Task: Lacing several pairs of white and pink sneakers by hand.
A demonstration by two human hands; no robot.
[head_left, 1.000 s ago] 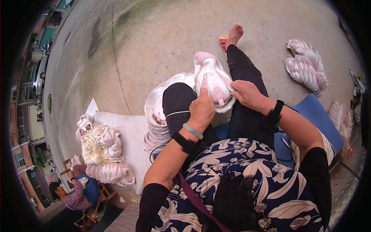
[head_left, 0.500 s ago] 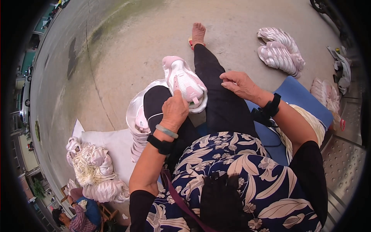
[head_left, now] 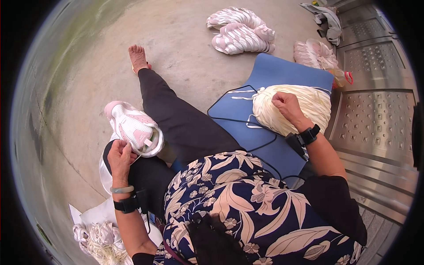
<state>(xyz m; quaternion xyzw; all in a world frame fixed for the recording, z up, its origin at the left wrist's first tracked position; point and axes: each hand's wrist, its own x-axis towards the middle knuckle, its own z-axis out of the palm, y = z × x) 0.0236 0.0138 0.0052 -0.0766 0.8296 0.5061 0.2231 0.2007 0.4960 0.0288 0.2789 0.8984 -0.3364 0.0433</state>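
Observation:
A pink and white mesh shoe upper (head_left: 132, 126) lies over my left knee, its rounded toe pointing away from me. My left hand (head_left: 120, 160) pinches its near edge beside the opening. To the right, a thick bundle of cream shoelaces (head_left: 274, 120) is spread on a blue board (head_left: 269, 73). Just over that bundle is my right hand (head_left: 288, 108), fingers closed together; whether a lace is between them cannot be made out. A few loose lace ends stick out at the bundle's left side.
Stacked pink and white uppers (head_left: 243, 37) rest on the concrete floor ahead, with more uppers (head_left: 313, 55) past the board. A plastic bottle (head_left: 340, 78) stands by the embossed metal door (head_left: 375, 115). A black cable (head_left: 229, 118) crosses the board. Tied uppers and laces (head_left: 101, 238) lie lower left.
The view has turned to the right. My right hand has moved from above my right leg over to the lace bundle. My left hand has shifted to the upper's near edge.

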